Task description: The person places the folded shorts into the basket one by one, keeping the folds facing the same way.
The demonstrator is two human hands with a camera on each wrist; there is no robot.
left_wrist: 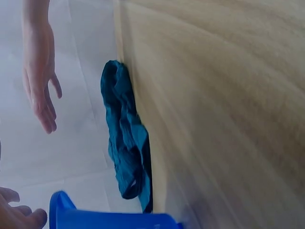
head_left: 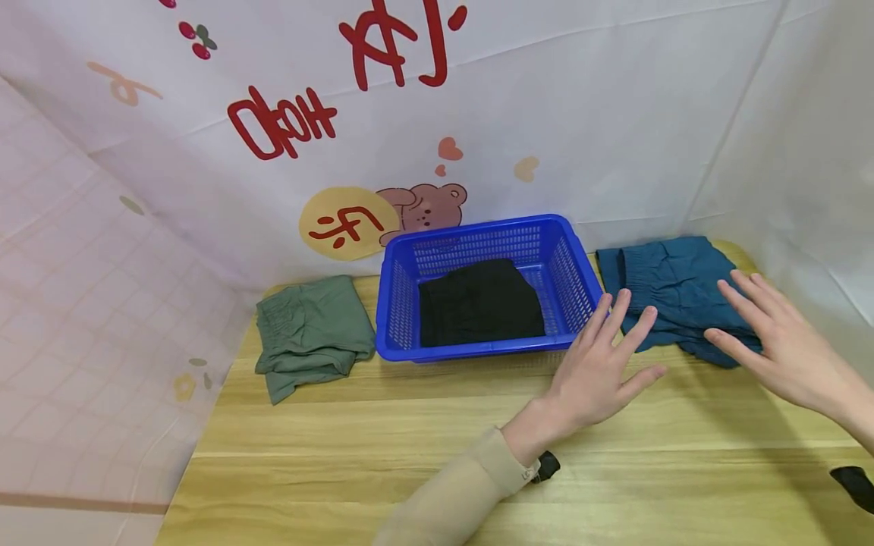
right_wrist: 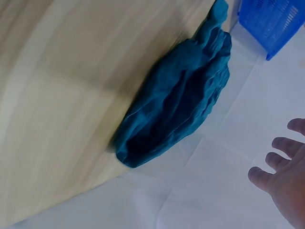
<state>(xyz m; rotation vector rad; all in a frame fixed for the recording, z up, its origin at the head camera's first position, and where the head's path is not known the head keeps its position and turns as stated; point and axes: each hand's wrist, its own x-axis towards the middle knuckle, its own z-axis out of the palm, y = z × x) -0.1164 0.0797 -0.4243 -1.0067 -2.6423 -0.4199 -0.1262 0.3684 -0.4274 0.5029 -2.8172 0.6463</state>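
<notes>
Teal shorts (head_left: 683, 284) with an elastic waistband lie folded and a bit rumpled on the table's right side. My left hand (head_left: 601, 368), fingers spread, is in the air between the shorts and the blue basket's near right corner. To the right of the shorts, my right hand (head_left: 785, 345) hovers with its fingers apart. Neither hand holds anything. In the left wrist view the teal shorts (left_wrist: 126, 138) lie below the level of the right hand (left_wrist: 40, 76). The right wrist view shows the teal shorts (right_wrist: 176, 95) apart from the right hand's fingers (right_wrist: 261, 178).
A blue plastic basket (head_left: 471, 349) stands at the back middle of the table, with a folded black garment (head_left: 481, 303) inside. Green shorts (head_left: 314, 330) lie left of it. White printed sheets (head_left: 614, 114) hang behind and beside the wooden table (head_left: 328, 470).
</notes>
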